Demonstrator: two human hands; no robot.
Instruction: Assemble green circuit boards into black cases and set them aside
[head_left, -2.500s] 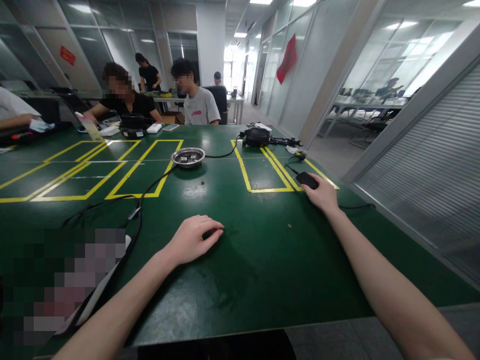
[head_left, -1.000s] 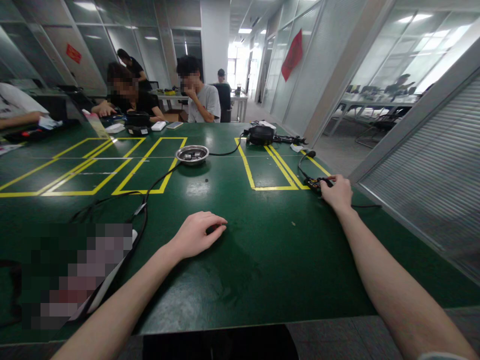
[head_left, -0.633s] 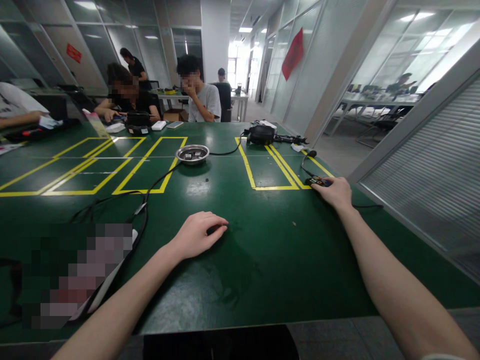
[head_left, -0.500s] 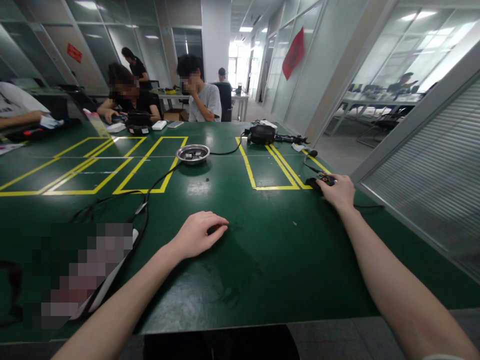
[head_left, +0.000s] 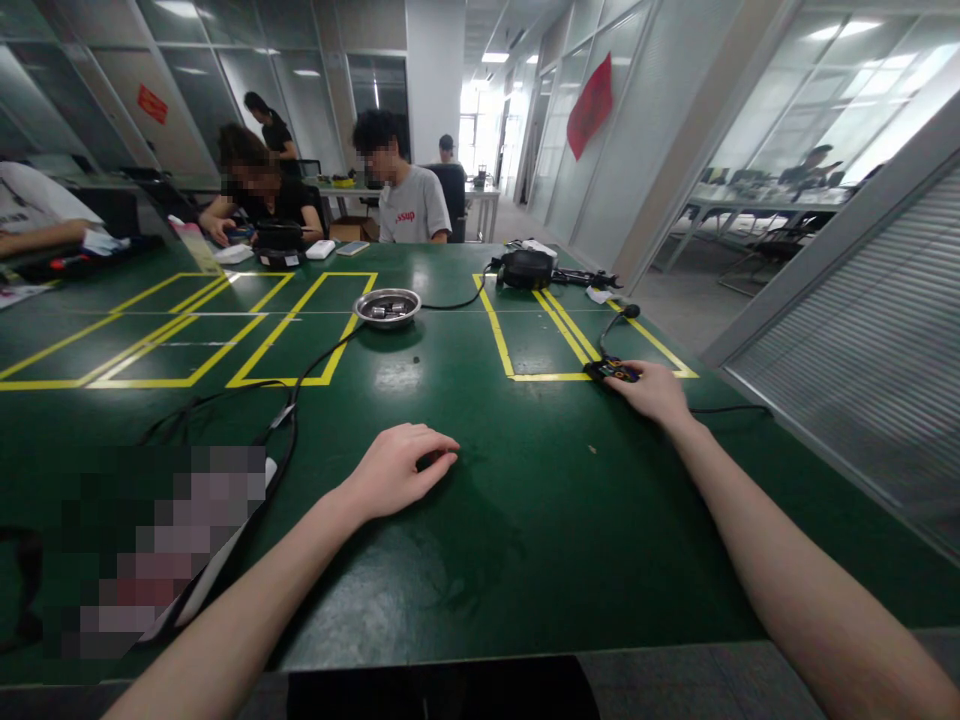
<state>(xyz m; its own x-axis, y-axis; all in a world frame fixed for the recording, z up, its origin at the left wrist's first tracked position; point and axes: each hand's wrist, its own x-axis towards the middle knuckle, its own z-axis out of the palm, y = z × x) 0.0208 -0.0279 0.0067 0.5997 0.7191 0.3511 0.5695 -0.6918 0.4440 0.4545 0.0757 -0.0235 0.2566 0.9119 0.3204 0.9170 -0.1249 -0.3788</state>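
Note:
My right hand (head_left: pixel 660 390) has its fingers on a small black device (head_left: pixel 613 371) with coloured parts, at the right of the green table, by the yellow tape. A thin bent stalk with a round black tip (head_left: pixel 631 311) rises behind it and appears joined to it. Part of the device is hidden under my fingers. My left hand (head_left: pixel 405 468) rests on the bare green tabletop (head_left: pixel 480 560), fingers loosely bent, with a gap between thumb and forefinger and nothing visible in it.
A metal bowl (head_left: pixel 387 309) holds several small shiny pieces. Black cable (head_left: pixel 330 350) runs past it to a dark bundle of gear (head_left: pixel 525 268). A white power strip (head_left: pixel 225 550) lies left of my left arm, partly blurred out. Other people sit across the table.
My right hand has shifted left with the black device, and the stalk now stands more upright. My left hand stays put. A person across the table has lowered a hand from the face.

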